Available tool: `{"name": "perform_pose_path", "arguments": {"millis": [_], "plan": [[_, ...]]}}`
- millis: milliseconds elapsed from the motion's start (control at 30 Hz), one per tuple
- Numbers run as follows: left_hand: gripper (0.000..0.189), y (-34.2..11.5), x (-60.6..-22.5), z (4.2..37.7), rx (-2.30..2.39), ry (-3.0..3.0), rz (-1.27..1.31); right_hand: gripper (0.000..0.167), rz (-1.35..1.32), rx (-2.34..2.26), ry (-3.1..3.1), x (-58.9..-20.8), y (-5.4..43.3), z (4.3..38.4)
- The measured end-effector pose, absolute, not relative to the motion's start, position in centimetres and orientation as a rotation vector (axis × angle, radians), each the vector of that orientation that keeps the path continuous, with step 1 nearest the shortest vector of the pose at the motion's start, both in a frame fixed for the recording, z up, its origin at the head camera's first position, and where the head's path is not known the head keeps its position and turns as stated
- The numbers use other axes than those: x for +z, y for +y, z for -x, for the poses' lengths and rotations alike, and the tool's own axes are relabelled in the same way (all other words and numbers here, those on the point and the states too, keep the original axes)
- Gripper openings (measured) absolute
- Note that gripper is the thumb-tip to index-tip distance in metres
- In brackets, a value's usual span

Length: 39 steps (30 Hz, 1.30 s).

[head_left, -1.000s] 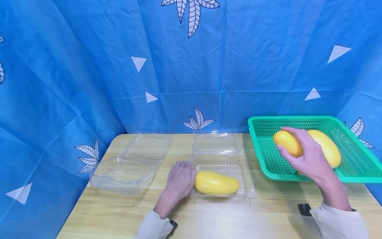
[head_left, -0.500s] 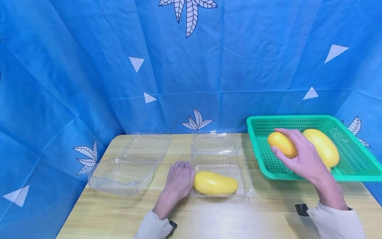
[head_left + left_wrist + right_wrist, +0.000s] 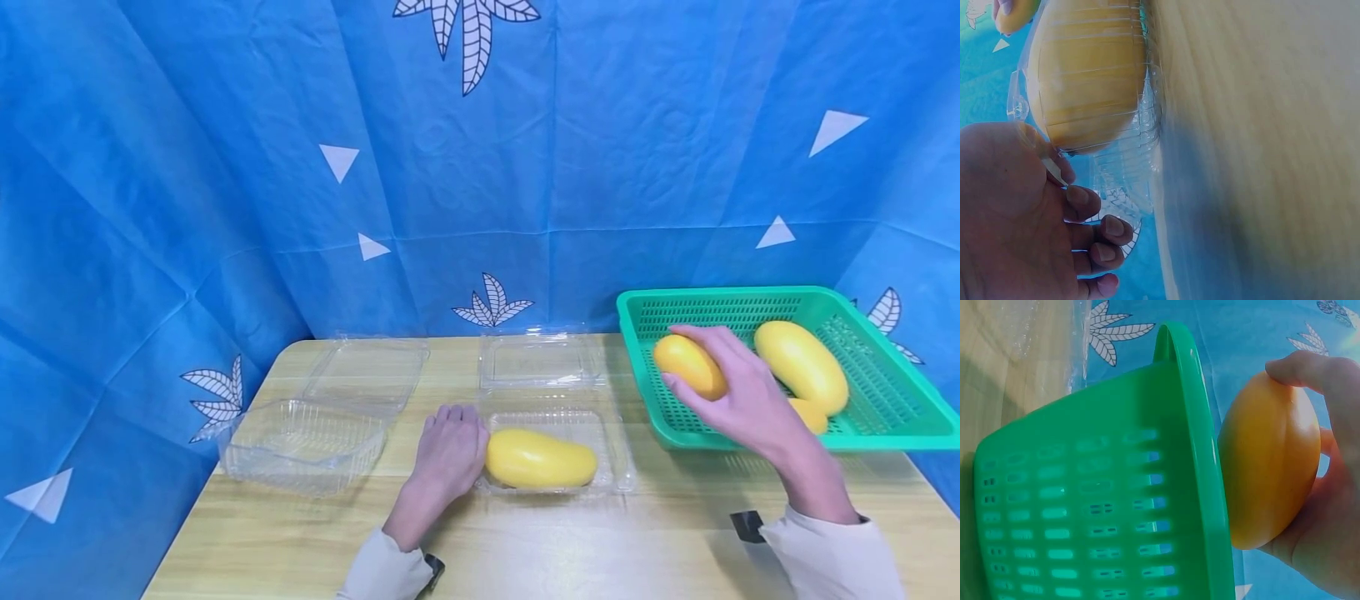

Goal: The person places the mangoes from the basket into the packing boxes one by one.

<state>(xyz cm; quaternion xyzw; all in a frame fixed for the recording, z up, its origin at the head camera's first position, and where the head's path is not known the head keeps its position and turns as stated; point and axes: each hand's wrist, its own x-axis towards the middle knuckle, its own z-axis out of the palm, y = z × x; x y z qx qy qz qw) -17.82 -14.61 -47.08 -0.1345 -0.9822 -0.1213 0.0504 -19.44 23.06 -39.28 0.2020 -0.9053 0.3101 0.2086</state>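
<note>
In the head view my right hand (image 3: pixel 742 396) grips an orange-yellow mango (image 3: pixel 688 367) over the left part of the green basket (image 3: pixel 855 300). The right wrist view shows this mango (image 3: pixel 1272 462) above the basket's rim, between thumb and fingers. My left hand (image 3: pixel 452 450) is at the left edge of an open clear plastic clamshell box (image 3: pixel 615 433). Seen from the left wrist, thumb and forefinger pinch the box's rim (image 3: pixel 1054 169), the other fingers curled below. A yellow mango (image 3: pixel 540 458) lies inside that box.
Another open clear clamshell box (image 3: pixel 307 450) stands on the left of the wooden table (image 3: pixel 570 550). Inside the basket lie a large yellow mango (image 3: pixel 802 362) and a smaller orange one (image 3: pixel 810 413). A blue patterned cloth (image 3: pixel 480 167) hangs behind.
My right hand has moved left with its mango, toward the basket's left rim, uncovering the smaller orange mango. The left hand keeps its place on the box.
</note>
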Motion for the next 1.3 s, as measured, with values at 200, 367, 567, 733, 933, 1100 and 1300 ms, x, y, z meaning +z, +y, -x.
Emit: {"name": "perform_pose_path", "arguments": {"millis": [200, 367, 567, 733, 933, 1100, 1300], "plan": [[0.03, -14.7, -47.1, 17.8, -0.366, -2.979, 0.415, 0.069, -0.546, 0.887, -2.544, -39.2, 22.4, 19.3], [0.03, -14.7, -47.1, 17.8, -0.375, -2.974, 0.423, 0.066, -0.531, 0.921, -2.559, -39.1, 21.9, 19.1], [0.03, -14.7, -47.1, 17.8, -0.369, -2.973, 0.429, 0.067, -0.568, 0.92, -2.544, -39.0, 21.3, 19.1], [0.03, -14.7, -47.0, 17.8, -0.365, -2.974, 0.431, 0.067, -0.594, 0.898, -2.524, -39.0, 20.8, 19.0], [0.029, -14.6, -47.0, 17.8, -0.371, -2.981, 0.426, 0.066, -0.619, 0.888, -2.521, -39.2, 20.3, 18.9], [0.03, -14.7, -47.1, 17.8, -0.362, -3.001, 0.434, 0.065, -0.637, 0.901, -2.522, -39.5, 19.7, 18.9], [0.031, -14.7, -47.1, 17.8, -0.352, -2.999, 0.435, 0.064, -0.645, 0.917, -2.512, -39.6, 19.3, 19.1]]}}
